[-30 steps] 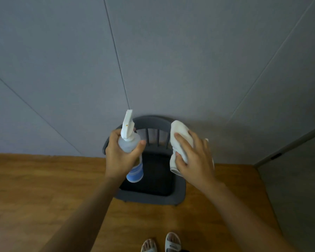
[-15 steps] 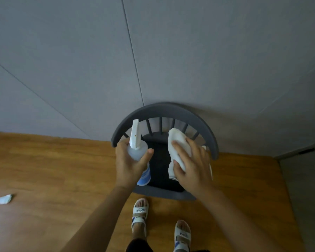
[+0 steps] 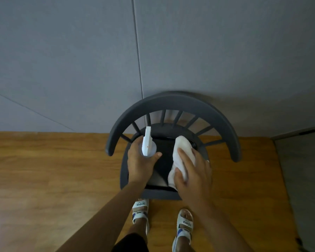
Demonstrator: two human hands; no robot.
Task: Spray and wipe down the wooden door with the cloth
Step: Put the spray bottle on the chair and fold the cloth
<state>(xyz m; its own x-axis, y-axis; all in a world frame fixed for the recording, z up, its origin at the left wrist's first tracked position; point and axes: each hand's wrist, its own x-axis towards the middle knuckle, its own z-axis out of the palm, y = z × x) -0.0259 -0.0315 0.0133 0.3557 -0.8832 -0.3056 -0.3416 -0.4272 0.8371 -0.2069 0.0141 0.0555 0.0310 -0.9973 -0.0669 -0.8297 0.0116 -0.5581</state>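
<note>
Spray bottle (image 3: 148, 145) and cloth (image 3: 182, 153) held over chair (image 3: 173, 103)

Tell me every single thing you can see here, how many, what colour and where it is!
spray bottle: one, white with a clear body, held over the chair seat in the left hand
cloth: one, white, bunched up in the right hand over the seat
chair: one, dark grey with a curved spindle back, against the wall
wall: grey panels with thin seams, behind the chair
floor: brown wood, under the chair
sandals: two, white with blue, on the feet at the bottom
left hand: one, grips the spray bottle
right hand: one, holds the cloth
</note>
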